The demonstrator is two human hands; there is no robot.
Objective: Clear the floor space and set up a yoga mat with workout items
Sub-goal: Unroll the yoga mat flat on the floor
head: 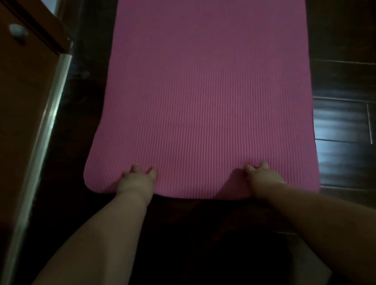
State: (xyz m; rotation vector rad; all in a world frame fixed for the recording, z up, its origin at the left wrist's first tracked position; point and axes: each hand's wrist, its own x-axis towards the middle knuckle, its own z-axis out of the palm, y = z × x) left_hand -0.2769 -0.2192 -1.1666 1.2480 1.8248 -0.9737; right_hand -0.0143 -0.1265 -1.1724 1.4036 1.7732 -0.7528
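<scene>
Pink ribbed yoga mat (pixel 209 95) lies unrolled on dark wood floor (pixel 344 84), beside a wooden cabinet (pixel 0 102). Your left hand (pixel 136 180) and right hand (pixel 261 174) each grip its near edge, which lifts slightly at the right.

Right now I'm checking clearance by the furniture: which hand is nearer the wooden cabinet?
Left. The left hand holds the pink mat near its cabinet-side corner; the right hand grips the same edge farther from the wooden cabinet.

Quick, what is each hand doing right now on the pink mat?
Left hand: grips the near edge of the pink mat.
Right hand: grips the same edge, which lifts slightly there.
</scene>
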